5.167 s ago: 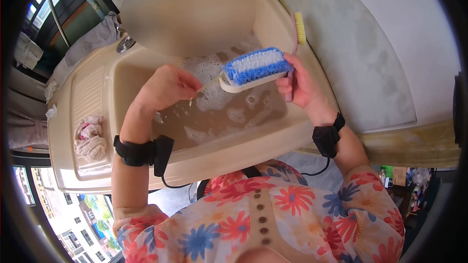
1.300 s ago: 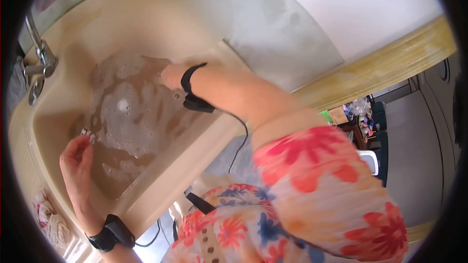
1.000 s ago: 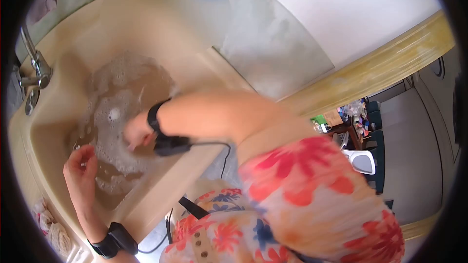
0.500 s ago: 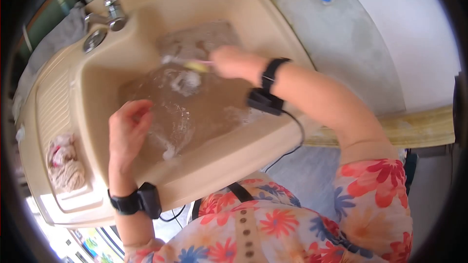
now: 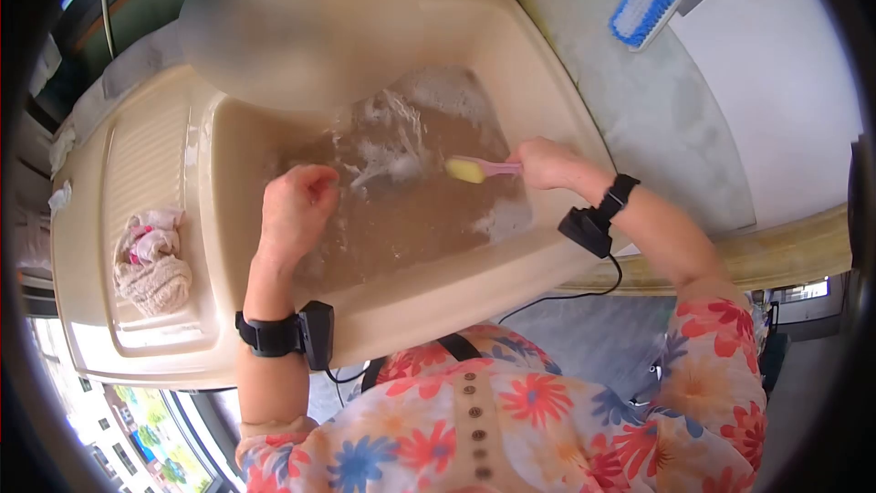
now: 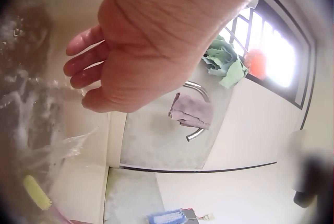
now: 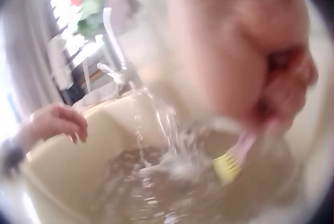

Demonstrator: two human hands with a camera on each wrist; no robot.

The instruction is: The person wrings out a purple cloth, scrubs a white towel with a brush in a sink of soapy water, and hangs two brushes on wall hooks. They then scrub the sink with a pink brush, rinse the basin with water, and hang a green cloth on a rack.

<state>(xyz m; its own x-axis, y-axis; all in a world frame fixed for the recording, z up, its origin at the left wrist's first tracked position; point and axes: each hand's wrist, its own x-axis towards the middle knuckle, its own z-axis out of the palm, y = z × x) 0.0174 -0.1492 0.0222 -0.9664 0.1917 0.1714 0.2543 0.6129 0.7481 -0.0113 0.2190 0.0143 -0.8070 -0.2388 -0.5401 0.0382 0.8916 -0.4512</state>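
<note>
My right hand [image 5: 552,164] grips the pink handle of a small brush with yellow bristles [image 5: 467,170], held over the murky water [image 5: 392,228] in the beige sink [image 5: 538,64]. In the right wrist view the fingers of that hand [image 7: 250,62] are curled round the handle above the yellow bristles [image 7: 227,167]. On the left side of the basin hangs my left hand [image 5: 299,210], holding nothing; the left wrist view shows its fingers [image 6: 88,62] loosely bent. A stream of water [image 7: 164,119] falls from the tap [image 7: 117,72] into the basin.
A blue and white brush [image 5: 643,9] hangs on the wall at the upper right. Crumpled pale cloth [image 5: 153,265] lies on the ridged drainboard [image 5: 137,164] to the left. A mauve cloth [image 6: 192,110] hangs over a curved metal pipe [image 6: 194,135].
The blue and white brush, held in my right hand earliest, now hangs on the wall. Since half a second ago, my right hand has drawn the yellow-bristled brush toward the basin's right side.
</note>
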